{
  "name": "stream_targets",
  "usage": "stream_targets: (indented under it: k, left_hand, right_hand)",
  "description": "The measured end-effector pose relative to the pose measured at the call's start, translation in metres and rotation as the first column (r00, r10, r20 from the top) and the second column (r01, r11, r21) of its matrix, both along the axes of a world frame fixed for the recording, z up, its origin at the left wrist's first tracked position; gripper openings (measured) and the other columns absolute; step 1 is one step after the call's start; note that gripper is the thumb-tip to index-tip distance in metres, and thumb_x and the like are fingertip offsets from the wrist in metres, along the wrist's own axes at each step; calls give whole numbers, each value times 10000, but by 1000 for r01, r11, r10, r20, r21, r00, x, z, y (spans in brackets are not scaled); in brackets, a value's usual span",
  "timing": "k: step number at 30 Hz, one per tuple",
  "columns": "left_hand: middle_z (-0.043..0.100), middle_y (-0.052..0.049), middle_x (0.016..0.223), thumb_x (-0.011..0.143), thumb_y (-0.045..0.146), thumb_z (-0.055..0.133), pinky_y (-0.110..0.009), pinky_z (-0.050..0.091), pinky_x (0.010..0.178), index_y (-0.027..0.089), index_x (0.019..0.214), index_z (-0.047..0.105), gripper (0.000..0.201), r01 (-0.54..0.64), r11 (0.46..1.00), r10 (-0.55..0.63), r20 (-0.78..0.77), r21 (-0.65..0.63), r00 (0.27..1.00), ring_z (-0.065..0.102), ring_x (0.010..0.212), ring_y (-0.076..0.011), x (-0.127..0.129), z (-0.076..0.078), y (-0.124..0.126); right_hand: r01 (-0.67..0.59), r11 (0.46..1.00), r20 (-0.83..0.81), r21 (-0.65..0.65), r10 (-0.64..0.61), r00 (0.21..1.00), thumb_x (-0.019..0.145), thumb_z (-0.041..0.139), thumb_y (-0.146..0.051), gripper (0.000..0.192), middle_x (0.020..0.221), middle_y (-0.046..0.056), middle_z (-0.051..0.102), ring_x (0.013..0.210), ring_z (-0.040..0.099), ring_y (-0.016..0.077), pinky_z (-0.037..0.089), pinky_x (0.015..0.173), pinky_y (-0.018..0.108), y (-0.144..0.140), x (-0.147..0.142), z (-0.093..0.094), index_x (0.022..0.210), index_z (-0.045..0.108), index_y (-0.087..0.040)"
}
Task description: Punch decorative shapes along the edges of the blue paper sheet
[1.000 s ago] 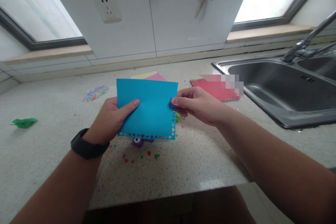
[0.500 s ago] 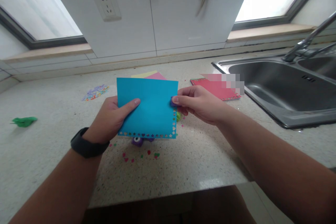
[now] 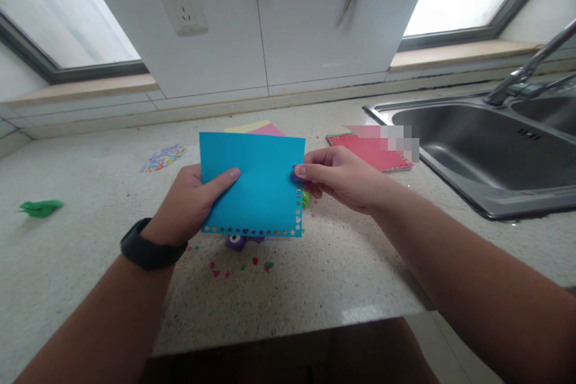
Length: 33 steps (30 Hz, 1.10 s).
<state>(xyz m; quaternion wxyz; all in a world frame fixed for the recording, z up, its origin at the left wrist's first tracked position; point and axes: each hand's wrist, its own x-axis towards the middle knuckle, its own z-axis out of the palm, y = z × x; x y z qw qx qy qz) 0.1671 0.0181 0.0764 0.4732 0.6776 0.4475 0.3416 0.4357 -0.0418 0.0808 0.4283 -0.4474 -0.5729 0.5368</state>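
A blue sheet of paper [image 3: 261,192] is held up above the counter, with small punched shapes along its bottom edge and the lower part of its right edge. My left hand [image 3: 198,198] grips its left side, thumb flat on the front and the other fingers hidden behind. At the right edge, just above the punched row, my right hand [image 3: 342,177] pinches a small purple craft punch [image 3: 298,173] set over the paper's border. Partly under the sheet lie another purple punch [image 3: 235,242] and a green item [image 3: 306,199], mostly covered.
Red paper [image 3: 364,152] with a punched border lies right, beside the steel sink [image 3: 477,186]. Yellow [image 3: 247,127] and pink sheets [image 3: 272,128] lie behind the blue one. Colourful confetti [image 3: 164,158] is piled left, and loose cutouts [image 3: 255,261] lie in front. A green crumpled item [image 3: 41,208] rests far left.
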Motion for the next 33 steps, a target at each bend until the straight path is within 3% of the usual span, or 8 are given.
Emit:
stream_targets:
  k: [25,33]
  left_hand:
    - [751,-128,1071,807,544,722,-406,619,703,146,1164,699,536,-6,1000,6,-6,-12,1000,719,879,-315,1,2,-1]
    - [754,-130,1056,807,536,722,-393,620,676,143,1114,714,499,15,999,-14,19,-32,1000,721,844,-311,2,1,-1]
  right_hand:
    - [31,999,-16,10,-31,999,876,716,-408,365,609,-13,523,548,465,80,320,515,255,-1,-4,1,678,567,-140]
    - [38,999,-94,-24,-40,995,825,778,-358,356,587,-21,521,518,470,72,313,476,233,0,-5,0,671,542,-141]
